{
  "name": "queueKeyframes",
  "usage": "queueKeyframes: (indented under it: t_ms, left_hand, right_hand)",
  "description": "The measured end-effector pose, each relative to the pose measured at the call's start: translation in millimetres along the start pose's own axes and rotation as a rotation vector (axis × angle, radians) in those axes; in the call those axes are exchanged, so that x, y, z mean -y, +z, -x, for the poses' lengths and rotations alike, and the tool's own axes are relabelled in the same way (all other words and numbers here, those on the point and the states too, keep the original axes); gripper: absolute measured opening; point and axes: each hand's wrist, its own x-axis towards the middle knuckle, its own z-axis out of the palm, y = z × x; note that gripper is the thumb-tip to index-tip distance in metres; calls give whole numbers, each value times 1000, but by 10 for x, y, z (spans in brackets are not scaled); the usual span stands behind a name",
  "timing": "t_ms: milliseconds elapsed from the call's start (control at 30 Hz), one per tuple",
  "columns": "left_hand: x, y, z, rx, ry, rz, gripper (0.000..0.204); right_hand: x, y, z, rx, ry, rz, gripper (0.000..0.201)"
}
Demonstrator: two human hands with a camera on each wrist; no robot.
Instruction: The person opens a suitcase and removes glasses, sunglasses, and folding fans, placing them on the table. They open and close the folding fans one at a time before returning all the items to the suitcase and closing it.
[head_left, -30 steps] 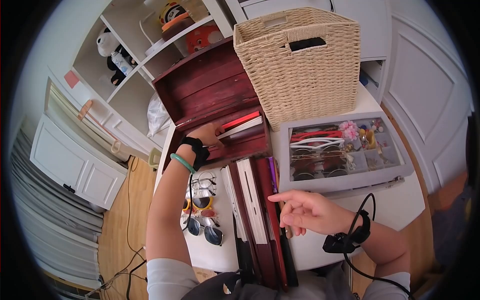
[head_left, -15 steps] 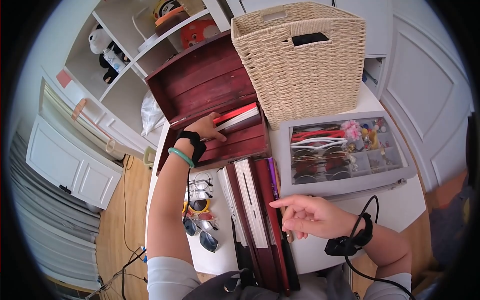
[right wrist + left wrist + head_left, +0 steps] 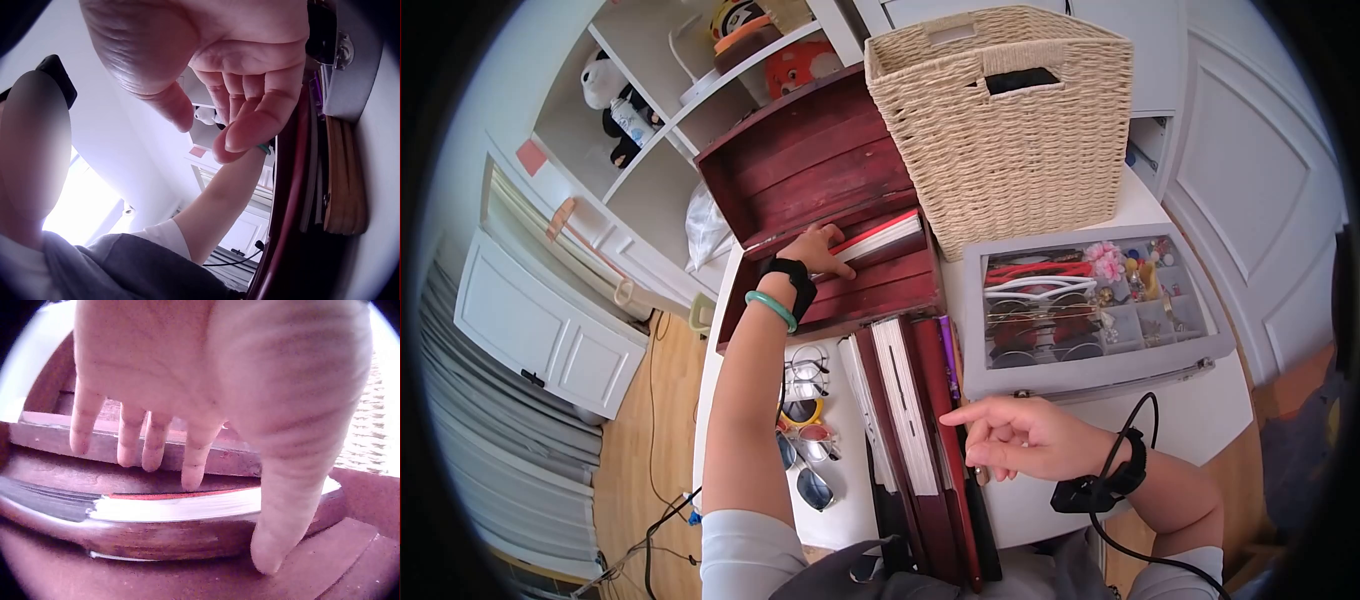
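Observation:
My left hand (image 3: 815, 252) reaches into a dark red wooden chest (image 3: 800, 170) with a raised lid. Below it in the left wrist view, a thick book (image 3: 181, 509) with white pages and a red strip lies along the chest. The thumb of that hand (image 3: 212, 381) hangs on the book's near side, and its straight, spread fingers reach over the far side; firm contact cannot be told. My right hand (image 3: 1030, 437) hovers with loosely bent fingers, holding nothing, just right of several upright dark red albums (image 3: 910, 400). In the right wrist view, the right hand (image 3: 231, 69) is above an album edge.
A woven basket (image 3: 1010, 130) stands behind. To the right lies a grey compartment box (image 3: 1100, 365) with glasses and trinkets under its clear lid. Several pairs of glasses (image 3: 813, 490) lie on the white table (image 3: 830, 525) left of the albums. Shelves rise at back left.
My left hand has shifted slightly and its thumb has spread from the fingers. Less red shows on the book in the chest. The dark sunglasses have turned on the table. My right hand has barely moved.

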Motion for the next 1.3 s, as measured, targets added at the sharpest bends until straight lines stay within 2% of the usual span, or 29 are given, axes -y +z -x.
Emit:
queueKeyframes:
  t_ms: [133,200,333,400,533,600,667,767,933,1000,1067,1100,1133,1300]
  left_hand:
    - [31,42,-81,34,-18,48,78]
    - [90,74,-166,54,84,40,74]
    - [71,126,-183,87,80,-34,72]
    - [97,191,-151,-105,142,-71,66]
    - [38,28,29,-143,86,-45,57]
    - [34,-69,133,-267,125,-76,49]
    - [-25,-221,272,-292,107,-99,48]
    - [-171,-466,563,-518,55,-166,49]
    - [-399,-708,1015,-521,92,75,44]
    - [-690,-754,1342,-245,9,337,48]
    - [-865,-639,1588,-134,60,514,35]
    - [-967,-583,1689,37,85,722,24]
    - [-1056,-518,1782,97,119,773,23]
    - [-1274,-46,2075,249,142,885,61]
  right_hand:
    - [-1,-2,1,-12,-8,7,37]
    - [-3,-5,-1,-11,-11,12,37]
    - [-12,-5,-2,-9,-27,19,36]
    - [-4,-3,-2,-10,-31,26,36]
    - [29,-3,9,-23,-32,43,35]
    - [25,2,13,-23,-32,33,35]
    - [19,6,13,-22,-36,25,35]
    - [32,15,19,-26,-30,36,35]
    - [28,12,20,-48,-58,27,34]
    - [52,24,26,-57,-47,16,31]
    - [28,24,29,-62,-66,36,25]
    - [31,25,30,-58,-66,23,23]
    - [32,27,32,-53,-67,10,21]
    - [28,78,31,-96,-111,-41,21]
